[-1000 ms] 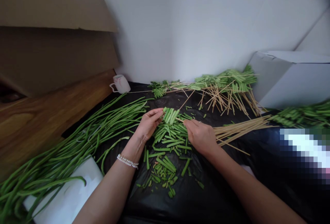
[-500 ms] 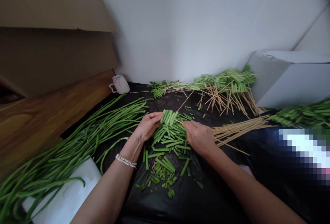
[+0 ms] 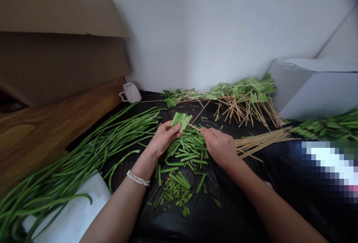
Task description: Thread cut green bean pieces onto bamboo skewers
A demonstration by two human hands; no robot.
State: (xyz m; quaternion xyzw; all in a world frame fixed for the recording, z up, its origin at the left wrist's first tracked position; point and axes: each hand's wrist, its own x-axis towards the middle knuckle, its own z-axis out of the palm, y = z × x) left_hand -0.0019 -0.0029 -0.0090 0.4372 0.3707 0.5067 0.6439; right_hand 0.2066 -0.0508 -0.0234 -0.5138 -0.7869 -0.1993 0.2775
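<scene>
A short row of cut green bean pieces (image 3: pixel 181 120) sits side by side on a thin wooden skewer (image 3: pixel 194 127). My left hand (image 3: pixel 165 137) is closed on these pieces, thumb on top. The skewer's bare end runs to my right hand (image 3: pixel 219 144), whose fingers are closed around it. Below both hands lies a heap of cut bean pieces (image 3: pixel 187 157), with smaller scraps (image 3: pixel 176 192) nearer me, on black plastic sheeting (image 3: pixel 223 220).
Long uncut beans (image 3: pixel 112 138) lie at left, partly over a white slab (image 3: pixel 95 194). Loose skewers (image 3: pixel 263 140) rest right of my hand. Filled skewers (image 3: pixel 246 88) are piled by the wall. A mug (image 3: pixel 131 93), cardboard box (image 3: pixel 61 56) and white box (image 3: pixel 321 86) stand around.
The threaded bean pieces have tilted and risen slightly, and my left thumb now lies across them. My right hand has shifted a little to the right along with the skewer.
</scene>
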